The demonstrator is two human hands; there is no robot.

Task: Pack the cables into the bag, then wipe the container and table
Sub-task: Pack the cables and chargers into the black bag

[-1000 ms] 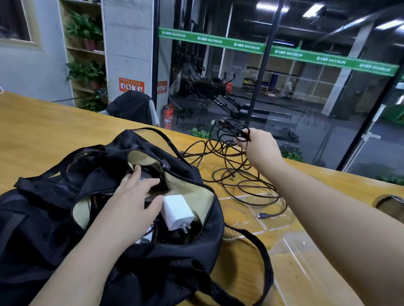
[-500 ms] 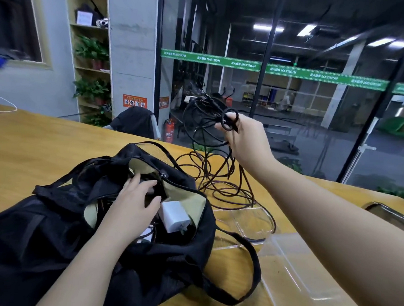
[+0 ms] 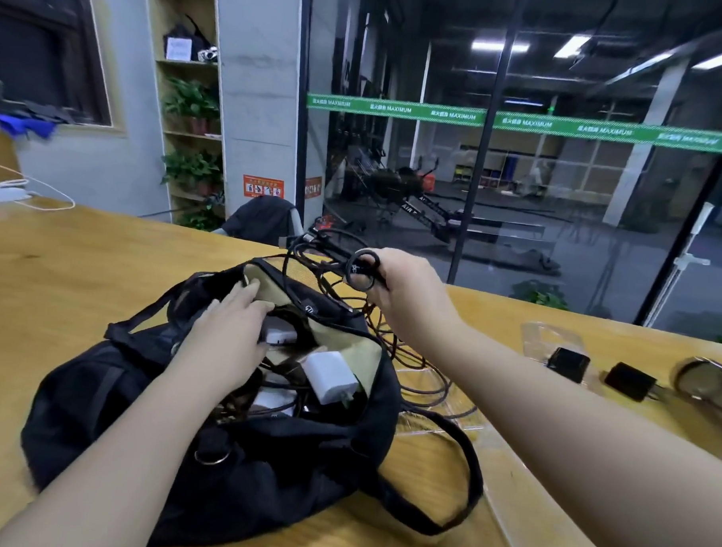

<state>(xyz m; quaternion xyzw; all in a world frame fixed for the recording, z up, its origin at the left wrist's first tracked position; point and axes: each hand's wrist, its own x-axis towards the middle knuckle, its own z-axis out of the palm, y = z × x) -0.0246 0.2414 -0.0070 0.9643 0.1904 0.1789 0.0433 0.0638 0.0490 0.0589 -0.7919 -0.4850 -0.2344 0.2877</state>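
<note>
Two hands work at an open black bag (image 3: 235, 466) on a wooden surface (image 3: 82, 269).

Soft and slumped, the fabric bag shows a pale lining, with a white boxy charger (image 3: 330, 375) inside. Left hand (image 3: 232, 334) lies at its mouth, fingers straight, pressing the opening wide. Right hand (image 3: 408, 292) pinches a bundle of thin dark cables (image 3: 393, 349), whose loops trail down rightward over a clear plastic container (image 3: 440, 405). Farther right lie two black blocky adapters (image 3: 568, 363), well apart from the bag.
</note>
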